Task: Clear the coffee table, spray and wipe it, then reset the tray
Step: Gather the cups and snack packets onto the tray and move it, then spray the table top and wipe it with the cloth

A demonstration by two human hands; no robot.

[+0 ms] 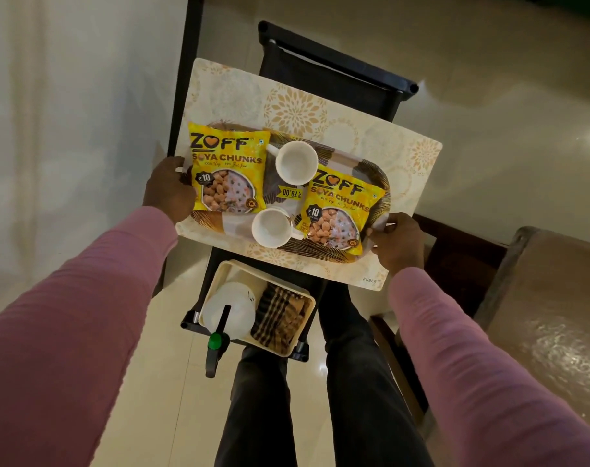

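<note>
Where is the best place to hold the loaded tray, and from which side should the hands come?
Grip the tray by its two short ends, one from each side. It is long and carries loose cups and packets, so end grips should keep it level. The left hand and right hand are already at those ends.

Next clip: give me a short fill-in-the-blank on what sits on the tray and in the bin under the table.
1. The tray carries two white cups and ____ yellow snack packets.
2. The left hand and right hand grip opposite ____ of the tray.
3. In the cream bin, beside the spray bottle, lies a checked ____.

Missing words: two; ends; cloth
</note>
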